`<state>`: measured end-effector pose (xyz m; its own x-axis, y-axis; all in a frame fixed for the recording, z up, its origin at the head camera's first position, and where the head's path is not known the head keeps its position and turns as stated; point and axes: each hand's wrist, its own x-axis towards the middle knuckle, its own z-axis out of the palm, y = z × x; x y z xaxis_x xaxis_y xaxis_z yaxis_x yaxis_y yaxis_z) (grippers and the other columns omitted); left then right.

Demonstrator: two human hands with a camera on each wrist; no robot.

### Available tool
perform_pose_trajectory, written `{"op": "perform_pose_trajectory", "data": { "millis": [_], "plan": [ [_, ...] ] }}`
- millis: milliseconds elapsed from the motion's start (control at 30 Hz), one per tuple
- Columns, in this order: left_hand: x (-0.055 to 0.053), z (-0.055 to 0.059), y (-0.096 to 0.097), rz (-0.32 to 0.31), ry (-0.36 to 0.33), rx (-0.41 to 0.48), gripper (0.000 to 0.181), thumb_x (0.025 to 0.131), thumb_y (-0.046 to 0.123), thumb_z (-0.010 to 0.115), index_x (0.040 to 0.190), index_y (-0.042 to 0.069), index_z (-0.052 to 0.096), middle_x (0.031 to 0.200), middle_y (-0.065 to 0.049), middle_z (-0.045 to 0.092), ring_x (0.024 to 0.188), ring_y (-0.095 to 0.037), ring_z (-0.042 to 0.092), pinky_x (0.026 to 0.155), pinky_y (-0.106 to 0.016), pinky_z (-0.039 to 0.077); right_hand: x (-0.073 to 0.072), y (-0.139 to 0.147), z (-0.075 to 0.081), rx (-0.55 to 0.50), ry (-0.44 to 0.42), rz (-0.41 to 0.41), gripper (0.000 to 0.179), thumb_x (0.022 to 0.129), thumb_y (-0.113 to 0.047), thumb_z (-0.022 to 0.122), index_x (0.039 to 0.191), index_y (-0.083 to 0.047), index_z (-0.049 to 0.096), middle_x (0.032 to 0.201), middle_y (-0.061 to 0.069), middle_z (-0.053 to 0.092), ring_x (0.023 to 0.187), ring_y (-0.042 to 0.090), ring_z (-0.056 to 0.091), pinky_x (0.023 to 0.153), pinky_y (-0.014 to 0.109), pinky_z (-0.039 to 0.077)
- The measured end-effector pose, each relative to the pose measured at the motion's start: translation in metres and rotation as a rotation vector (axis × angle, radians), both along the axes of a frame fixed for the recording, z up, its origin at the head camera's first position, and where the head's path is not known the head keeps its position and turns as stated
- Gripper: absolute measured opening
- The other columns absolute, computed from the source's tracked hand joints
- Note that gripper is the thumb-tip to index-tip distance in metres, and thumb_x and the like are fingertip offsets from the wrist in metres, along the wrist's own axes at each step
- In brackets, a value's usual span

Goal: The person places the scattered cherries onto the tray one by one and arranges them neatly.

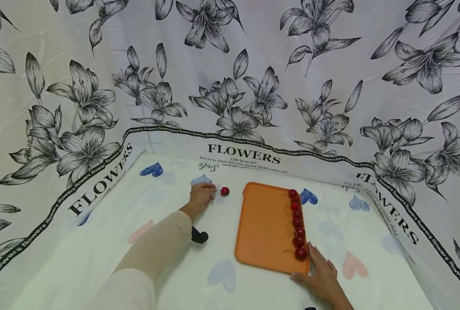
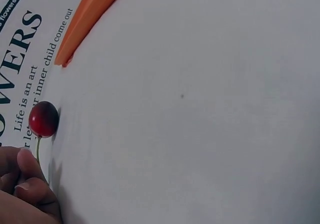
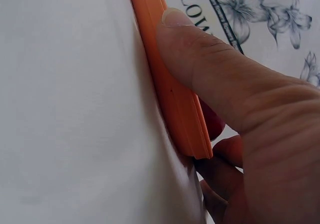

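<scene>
A single cherry (image 1: 225,191) hangs by its stem from my left hand (image 1: 202,197), whose thumb and finger pinch the stem left of the orange tray (image 1: 265,224). In the left wrist view the cherry (image 2: 43,119) points away from the curled fingers (image 2: 34,191), close over the cloth. Along the tray's right edge lies a row of several dark red cherries (image 1: 297,222), most with stems pointing left. My right hand (image 1: 321,275) holds the tray's near right corner, thumb on the near edge and fingers along the right side. The right wrist view shows the thumb (image 3: 195,53) against the tray's rim (image 3: 175,98).
A white cloth (image 1: 175,275) with printed hearts covers the table. Behind it and at both sides rises a fabric (image 1: 237,86) printed with lilies and a black lettered band.
</scene>
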<state>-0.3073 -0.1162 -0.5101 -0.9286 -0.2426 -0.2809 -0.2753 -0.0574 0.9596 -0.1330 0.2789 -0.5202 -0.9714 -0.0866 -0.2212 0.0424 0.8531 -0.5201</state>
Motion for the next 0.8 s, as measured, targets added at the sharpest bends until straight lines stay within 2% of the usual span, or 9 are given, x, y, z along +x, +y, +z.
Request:
{"op": "perform_pose_trajectory", "data": {
  "millis": [133,267,400,500,667,800],
  "plan": [
    [-0.0023,-0.0025,0.0015,0.019,-0.015,-0.069,0.019,0.086,0.004,0.069,0.104,0.002,0.07,0.083,-0.009,0.065,0.056,-0.014,0.055,0.045,-0.024,0.039,0.0016,-0.0003,-0.0006,-0.002,0.011,0.011,0.118,0.072,-0.062,0.074,0.148,0.009,0.018,0.149,0.03,0.024,0.137,0.048,0.015,0.101,0.067,0.004],
    [-0.0053,-0.0033,0.0035,0.03,0.012,-0.152,0.015,0.083,0.0,0.068,0.097,0.0,0.071,0.081,-0.009,0.065,0.054,-0.014,0.053,0.046,-0.024,0.041,0.0018,-0.0004,-0.001,-0.008,0.02,0.009,0.119,0.071,-0.062,0.075,0.148,0.01,0.019,0.149,0.03,0.025,0.137,0.049,0.016,0.101,0.067,0.005],
    [-0.006,-0.003,0.0051,0.013,0.017,-0.287,0.011,0.079,-0.002,0.067,0.088,0.002,0.071,0.076,-0.008,0.065,0.053,-0.014,0.054,0.047,-0.024,0.043,0.0015,0.0,-0.0023,-0.013,0.019,0.005,0.12,0.07,-0.062,0.075,0.148,0.01,0.019,0.149,0.03,0.025,0.137,0.049,0.016,0.101,0.067,0.004],
    [-0.0051,-0.0034,0.0059,-0.006,0.016,-0.349,0.011,0.077,-0.001,0.067,0.086,0.004,0.071,0.072,-0.007,0.065,0.053,-0.014,0.056,0.048,-0.025,0.044,0.0009,-0.0003,-0.003,-0.01,0.01,0.001,0.121,0.069,-0.063,0.075,0.148,0.01,0.019,0.149,0.03,0.024,0.137,0.049,0.015,0.101,0.067,0.004],
    [-0.0049,-0.0041,0.0058,-0.04,0.039,-0.375,0.014,0.077,-0.001,0.066,0.089,0.002,0.072,0.071,-0.006,0.064,0.054,-0.015,0.056,0.049,-0.026,0.043,0.0005,-0.0012,-0.0015,-0.001,0.005,-0.003,0.122,0.068,-0.064,0.075,0.147,0.01,0.019,0.148,0.031,0.025,0.136,0.049,0.016,0.101,0.068,0.005],
    [-0.0077,-0.004,0.0044,-0.044,0.027,-0.364,0.013,0.078,0.0,0.066,0.089,0.003,0.073,0.074,-0.006,0.065,0.057,-0.015,0.056,0.048,-0.026,0.043,-0.0002,-0.0014,0.0011,0.002,0.002,-0.007,0.124,0.067,-0.065,0.075,0.147,0.01,0.02,0.148,0.031,0.025,0.136,0.049,0.016,0.101,0.067,0.004]
  ]
}}
